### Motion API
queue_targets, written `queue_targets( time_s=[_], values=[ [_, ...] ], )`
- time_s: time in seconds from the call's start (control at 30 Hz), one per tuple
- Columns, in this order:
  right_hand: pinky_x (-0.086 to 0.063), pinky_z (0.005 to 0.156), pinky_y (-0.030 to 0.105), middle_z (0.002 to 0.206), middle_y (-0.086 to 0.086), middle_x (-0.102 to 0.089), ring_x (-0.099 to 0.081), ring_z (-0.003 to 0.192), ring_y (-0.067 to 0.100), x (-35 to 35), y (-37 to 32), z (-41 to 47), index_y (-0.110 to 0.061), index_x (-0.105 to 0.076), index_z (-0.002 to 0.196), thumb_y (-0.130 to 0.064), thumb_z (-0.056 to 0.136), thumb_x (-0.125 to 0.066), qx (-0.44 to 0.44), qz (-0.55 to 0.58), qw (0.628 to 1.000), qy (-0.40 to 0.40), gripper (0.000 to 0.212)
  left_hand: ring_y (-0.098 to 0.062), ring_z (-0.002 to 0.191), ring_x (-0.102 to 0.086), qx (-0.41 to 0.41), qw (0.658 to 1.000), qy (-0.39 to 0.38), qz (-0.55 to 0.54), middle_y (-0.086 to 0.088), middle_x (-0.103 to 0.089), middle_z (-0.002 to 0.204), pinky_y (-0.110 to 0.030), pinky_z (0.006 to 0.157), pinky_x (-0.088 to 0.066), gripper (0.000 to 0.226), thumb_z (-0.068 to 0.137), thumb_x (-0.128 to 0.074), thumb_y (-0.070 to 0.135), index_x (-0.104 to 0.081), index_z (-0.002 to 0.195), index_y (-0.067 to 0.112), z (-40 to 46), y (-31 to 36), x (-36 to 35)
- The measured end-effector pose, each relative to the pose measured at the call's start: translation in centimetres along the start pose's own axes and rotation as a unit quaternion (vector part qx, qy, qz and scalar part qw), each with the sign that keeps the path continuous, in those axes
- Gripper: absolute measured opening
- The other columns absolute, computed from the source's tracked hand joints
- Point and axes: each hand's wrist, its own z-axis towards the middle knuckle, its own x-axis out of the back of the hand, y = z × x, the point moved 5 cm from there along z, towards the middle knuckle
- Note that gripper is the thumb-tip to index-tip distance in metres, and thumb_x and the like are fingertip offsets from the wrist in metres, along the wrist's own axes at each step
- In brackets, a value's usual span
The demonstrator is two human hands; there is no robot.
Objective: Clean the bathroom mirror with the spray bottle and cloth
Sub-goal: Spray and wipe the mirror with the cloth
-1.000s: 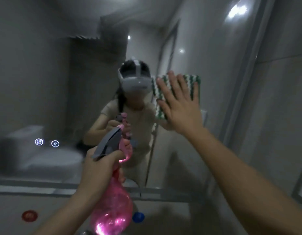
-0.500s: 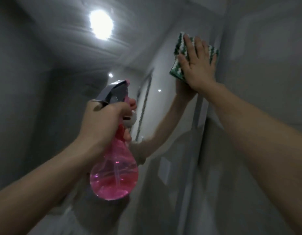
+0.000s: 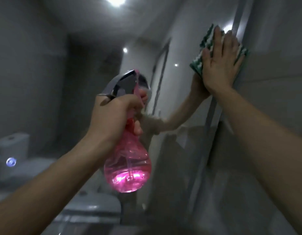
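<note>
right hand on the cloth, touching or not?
Touching. Head view: the right hand lies flat with straight fingers on the green-and-white cloth, pressing it against the mirror near its right edge.

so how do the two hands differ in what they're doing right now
The left hand has its fingers curled round the neck of the pink spray bottle; the right hand lies flat with straight fingers, pressing the green and white cloth on the mirror. The left hand is lower and away from the glass; the right hand is higher, near the mirror's right edge. Both are bare.

Left hand [image 3: 113,114] curled in a grip, right hand [image 3: 220,63] flat — fingers spread, arm raised
</note>
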Motion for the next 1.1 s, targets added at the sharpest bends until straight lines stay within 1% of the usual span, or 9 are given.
queue_targets(
  time_s=[0.13,0.2,0.3,0.43,0.53,0.8,0.93,1.0,1.1],
  values=[
    [0.004,0.116,0.049,0.161,0.007,-0.007,-0.005,0.148,0.026,-2.9,-0.3,-13.6,-0.026,-0.011,0.154,-0.048,0.102,-0.022,-0.055,-0.035,0.997,-0.051,0.057,-0.018,0.028,-0.04,0.081,0.996,0.03,0.014,0.0,-0.067,0.064,-0.02,0.037,-0.037,0.036,0.066,-0.059,0.003,-0.066,0.101,-0.002,-6.2,-3.8,2.8],
    [-0.001,0.115,0.053,0.159,0.013,-0.017,-0.014,0.146,0.032,-4.4,-1.6,-20.5,-0.021,-0.02,0.153,-0.048,0.101,-0.025,-0.074,-0.041,0.994,-0.069,0.059,-0.019,0.027,-0.041,0.12,0.991,0.05,0.041,0.003,-0.063,0.054,-0.023,0.037,-0.038,0.042,0.063,-0.059,0.005,-0.066,0.104,-0.001,-9.1,-5.6,4.6],
    [-0.014,0.111,0.058,0.151,0.019,-0.034,-0.031,0.139,0.039,-6.6,-5.1,-29.0,-0.015,-0.035,0.148,-0.045,0.098,-0.038,-0.071,-0.036,0.992,-0.097,0.058,-0.019,0.027,-0.04,0.188,0.973,0.096,0.087,0.003,-0.057,0.042,-0.025,0.041,-0.038,0.022,0.074,-0.056,-0.002,-0.066,0.093,-0.004,-13.3,-8.5,7.9],
    [-0.015,0.111,0.059,0.152,0.019,-0.033,-0.021,0.14,0.035,-8.8,-9.4,-36.0,-0.019,-0.026,0.149,-0.045,0.099,-0.038,-0.048,0.004,0.99,-0.132,0.058,-0.02,0.029,-0.041,0.224,0.951,0.174,0.124,-0.01,-0.064,0.063,-0.029,0.045,-0.038,0.023,0.074,-0.057,-0.002,-0.067,0.094,-0.006,-17.5,-10.8,12.4],
    [-0.014,0.111,0.062,0.154,0.018,-0.029,-0.019,0.141,0.035,-9.9,-12.0,-39.0,-0.021,-0.017,0.152,-0.046,0.099,-0.036,-0.016,0.019,0.988,-0.15,0.062,-0.019,0.03,-0.039,0.224,0.939,0.23,0.125,-0.006,-0.072,0.082,-0.026,0.04,-0.035,0.022,0.076,-0.054,-0.01,-0.069,0.082,0.006,-19.4,-11.3,15.5],
    [-0.011,0.108,0.067,0.155,0.019,-0.024,-0.011,0.142,0.038,-11.7,-18.3,-42.3,-0.022,0.006,0.152,-0.045,0.1,-0.031,0.01,0.037,0.988,-0.147,0.067,-0.016,0.031,-0.042,0.218,0.935,0.25,0.123,0.0,-0.073,0.077,-0.022,0.035,-0.037,0.024,0.082,-0.054,-0.009,-0.068,0.087,0.009,-20.7,-9.8,21.8],
    [-0.023,0.109,0.067,0.156,0.018,-0.015,-0.016,0.142,0.041,-12.7,-20.3,-43.0,-0.017,-0.01,0.154,-0.045,0.104,-0.031,0.036,-0.017,0.993,-0.108,0.062,-0.019,0.033,-0.043,0.178,0.938,0.248,0.161,-0.003,-0.055,0.044,-0.025,0.036,-0.039,0.016,0.082,-0.057,-0.006,-0.068,0.09,0.003,-20.1,-9.4,26.5],
    [-0.03,0.104,0.068,0.154,0.021,-0.019,-0.023,0.14,0.042,-13.1,-22.7,-43.6,-0.014,-0.02,0.153,-0.044,0.103,-0.041,0.089,-0.041,0.993,-0.073,0.062,-0.022,0.037,-0.044,0.15,0.94,0.246,0.183,-0.002,-0.048,0.043,-0.03,0.037,-0.038,0.011,0.076,-0.063,0.001,-0.069,0.084,0.006,-19.9,-9.3,29.1],
    [-0.023,0.105,0.07,0.156,0.021,-0.021,-0.025,0.138,0.041,-14.2,-28.7,-44.2,-0.016,-0.014,0.154,-0.045,0.098,-0.046,0.154,-0.051,0.985,-0.054,0.07,-0.025,0.041,-0.043,0.139,0.941,0.203,0.234,0.002,-0.045,0.045,-0.039,0.042,-0.041,0.017,0.067,-0.059,0.011,-0.071,0.071,0.023,-19.2,-8.7,33.4]
  ],
)
